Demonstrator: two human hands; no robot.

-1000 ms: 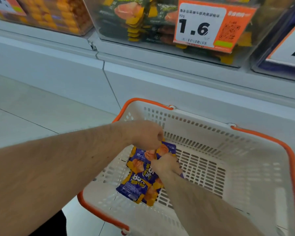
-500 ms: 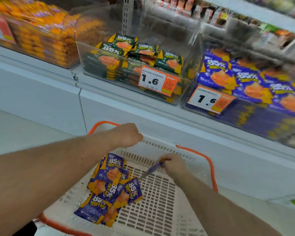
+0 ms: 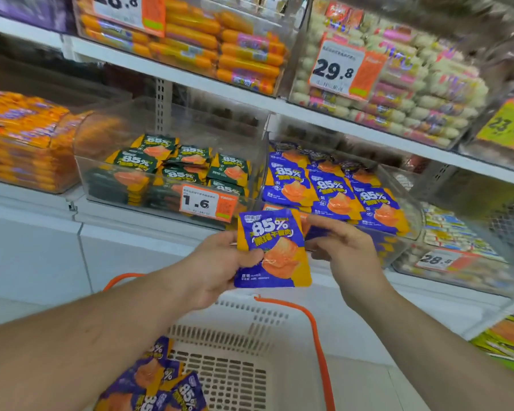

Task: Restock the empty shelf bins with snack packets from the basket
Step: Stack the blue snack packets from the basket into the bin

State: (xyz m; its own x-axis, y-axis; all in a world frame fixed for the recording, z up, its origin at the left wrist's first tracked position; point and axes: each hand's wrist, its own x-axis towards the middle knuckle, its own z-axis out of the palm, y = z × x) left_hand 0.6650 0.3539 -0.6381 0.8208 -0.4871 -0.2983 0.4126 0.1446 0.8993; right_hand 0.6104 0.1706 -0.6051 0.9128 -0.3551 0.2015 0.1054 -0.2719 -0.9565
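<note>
My left hand [image 3: 220,268] grips a blue and orange snack packet [image 3: 272,249] marked 85%, held upright in front of the lower shelf. My right hand [image 3: 343,247] is just right of it, its fingers curled round the edge of another blue packet mostly hidden behind the first. Behind both hands stands a clear bin [image 3: 410,203] holding rows of the same blue packets [image 3: 333,194]. The white basket [image 3: 250,330] with orange handles [image 3: 315,327] sits below, with several blue packets [image 3: 158,384] left in its near left corner.
A clear bin of green 85% packets [image 3: 172,170] with a 1.6 price tag [image 3: 208,204] stands left of the blue one. Orange sausage packs [image 3: 21,137] fill the far left bin. The upper shelf [image 3: 190,78] carries bins of sausages and white sweets.
Both hands rose out of the basket to shelf height, each bringing a blue packet up. The view tilted up from the basket to the shelves.
</note>
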